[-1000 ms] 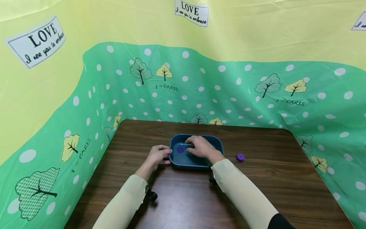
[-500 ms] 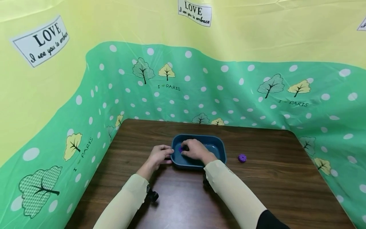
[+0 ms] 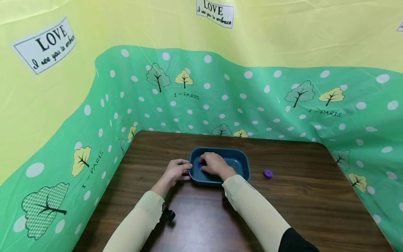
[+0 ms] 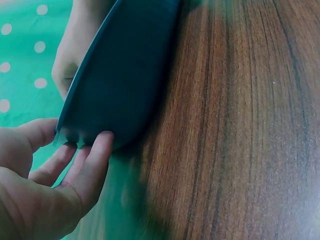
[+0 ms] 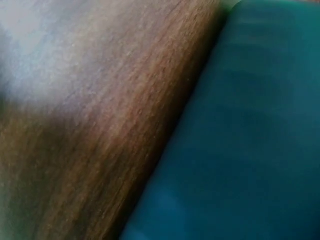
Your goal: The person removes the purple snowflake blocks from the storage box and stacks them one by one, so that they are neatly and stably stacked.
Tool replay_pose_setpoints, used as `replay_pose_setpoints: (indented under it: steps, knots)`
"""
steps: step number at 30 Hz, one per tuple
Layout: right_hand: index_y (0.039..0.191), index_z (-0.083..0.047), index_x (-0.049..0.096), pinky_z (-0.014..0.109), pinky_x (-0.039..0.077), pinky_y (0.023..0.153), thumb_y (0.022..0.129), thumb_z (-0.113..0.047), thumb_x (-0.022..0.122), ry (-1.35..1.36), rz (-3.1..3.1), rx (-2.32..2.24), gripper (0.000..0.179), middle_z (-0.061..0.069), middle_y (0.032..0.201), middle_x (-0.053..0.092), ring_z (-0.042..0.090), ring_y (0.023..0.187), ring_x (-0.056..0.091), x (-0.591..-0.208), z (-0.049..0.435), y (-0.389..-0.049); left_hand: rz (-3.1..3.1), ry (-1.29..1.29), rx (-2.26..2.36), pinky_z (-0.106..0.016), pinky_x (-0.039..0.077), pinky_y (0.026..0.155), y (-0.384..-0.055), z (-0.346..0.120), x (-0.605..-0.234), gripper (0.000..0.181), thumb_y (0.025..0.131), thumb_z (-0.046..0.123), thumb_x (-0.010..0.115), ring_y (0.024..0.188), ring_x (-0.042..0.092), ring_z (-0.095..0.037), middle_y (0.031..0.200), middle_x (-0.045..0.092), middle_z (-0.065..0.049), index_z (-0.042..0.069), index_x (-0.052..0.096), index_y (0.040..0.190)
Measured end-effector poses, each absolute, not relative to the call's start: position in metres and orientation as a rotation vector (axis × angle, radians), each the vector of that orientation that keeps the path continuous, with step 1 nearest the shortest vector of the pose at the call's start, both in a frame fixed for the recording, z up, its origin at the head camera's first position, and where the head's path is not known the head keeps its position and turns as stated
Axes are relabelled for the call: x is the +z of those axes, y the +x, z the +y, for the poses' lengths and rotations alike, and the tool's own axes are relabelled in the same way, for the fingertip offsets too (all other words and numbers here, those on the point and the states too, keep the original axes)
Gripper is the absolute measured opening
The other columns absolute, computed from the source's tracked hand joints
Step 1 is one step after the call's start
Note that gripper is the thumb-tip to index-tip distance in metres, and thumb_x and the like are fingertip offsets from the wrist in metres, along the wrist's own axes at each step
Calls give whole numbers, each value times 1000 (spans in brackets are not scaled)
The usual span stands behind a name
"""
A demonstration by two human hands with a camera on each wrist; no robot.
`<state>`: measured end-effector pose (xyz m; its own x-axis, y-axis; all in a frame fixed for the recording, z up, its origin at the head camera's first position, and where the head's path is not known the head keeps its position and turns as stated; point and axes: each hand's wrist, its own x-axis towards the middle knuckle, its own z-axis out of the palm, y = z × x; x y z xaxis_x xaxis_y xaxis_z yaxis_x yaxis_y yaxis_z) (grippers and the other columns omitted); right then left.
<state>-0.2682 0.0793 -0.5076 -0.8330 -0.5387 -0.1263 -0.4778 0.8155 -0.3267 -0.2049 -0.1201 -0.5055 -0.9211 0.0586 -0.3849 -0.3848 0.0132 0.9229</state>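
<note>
A blue rectangular tray (image 3: 231,181) stands on the table. My left hand (image 3: 175,171) holds its left end; in the left wrist view the thumb lies at the rim and the other fingers (image 4: 101,150) press the outer wall. My right hand (image 3: 215,164) reaches down inside the tray, thumb and fingers closing round a small purple notched disc (image 3: 200,164) near the left end. Most of that disc is hidden by the fingers. The right wrist view holds only the tray's outer side (image 5: 250,130) and table, no hand.
A second purple notched disc (image 3: 268,173) lies on the dark wood-grain table (image 3: 299,210), right of the tray. Green and yellow printed cloth (image 3: 252,98) hangs behind and along the left side. A black wrist camera (image 3: 169,215) sits under the left sleeve.
My right hand has moved left inside the tray, from its middle to the purple disc, and its fingers have come round the disc. The left hand stays at the tray's end.
</note>
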Motion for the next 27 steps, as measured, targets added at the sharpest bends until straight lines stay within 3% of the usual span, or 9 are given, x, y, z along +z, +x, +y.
replay_pose_setpoints:
  steps: [15,27]
  knots:
    - [122,-20,72,44,56,101,94,-32,76,-786,2760,-373,31,1,119,69,22,112,62,-506,78,-268,1977,-333,1963,-44,66,83,-204,-121,-506,35,99,15,70,94,71,-23,118,67,-23,-3,63,128]
    - [126,-20,73,40,57,96,93,-38,76,-736,2756,-358,38,-1,116,67,18,104,61,-508,78,-272,1971,-329,1967,-40,67,79,-204,-122,-506,36,99,14,69,97,71,-25,116,67,-20,-4,63,129]
